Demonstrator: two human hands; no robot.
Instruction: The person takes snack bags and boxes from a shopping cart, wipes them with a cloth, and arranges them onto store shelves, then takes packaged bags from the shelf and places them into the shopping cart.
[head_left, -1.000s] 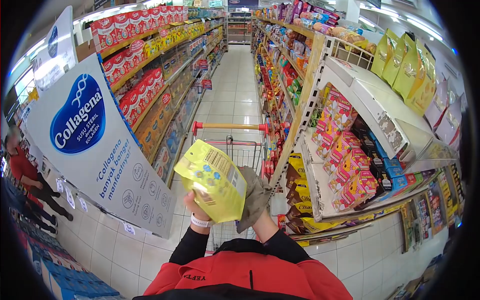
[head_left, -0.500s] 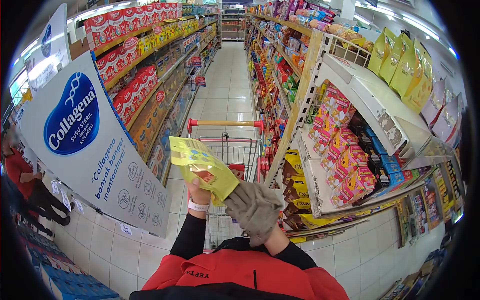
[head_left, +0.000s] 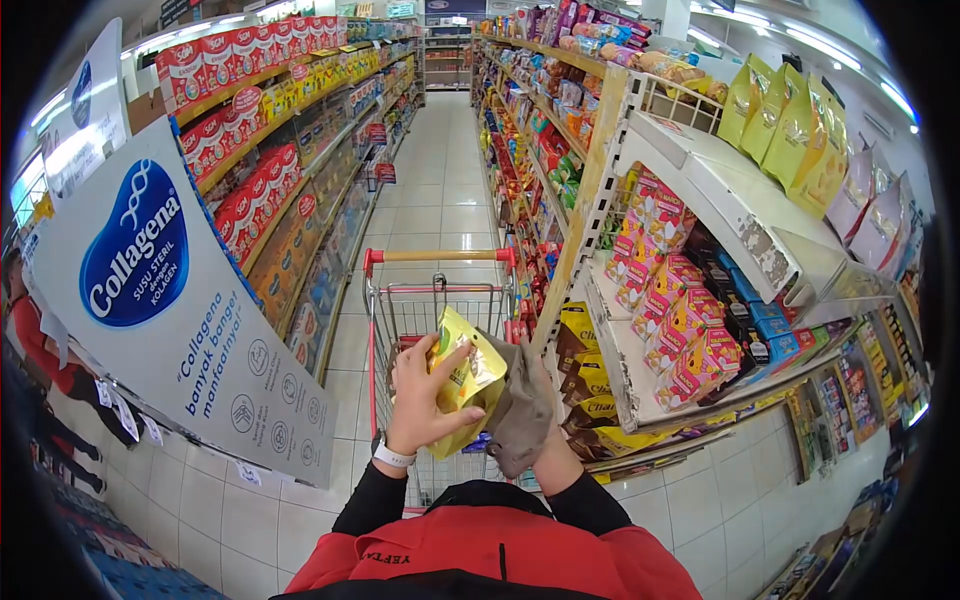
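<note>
A shiny yellow snack pouch [head_left: 470, 365] is in front of my chest, above the shopping cart [head_left: 440, 257]. My left hand [head_left: 424, 400] grips it from the left, thumb and fingers across its near face. On the pouch's right side, a grey-brown cloth [head_left: 518, 415] presses against it. My right hand [head_left: 552, 450] holds this cloth, which hides most of its fingers.
A tall Collagena sign [head_left: 185, 330] leans close on my left. On the right, a white display shelf [head_left: 720, 190] carries yellow pouches [head_left: 790, 125] on top and pink March packs [head_left: 670, 300] below. Stocked shelves flank the tiled aisle [head_left: 435, 150]. A person in red [head_left: 45, 345] stands at far left.
The pouch has moved down and right and turned, its side now towards me. My left hand has shifted its hold onto its face. The cloth has slid to its right side.
</note>
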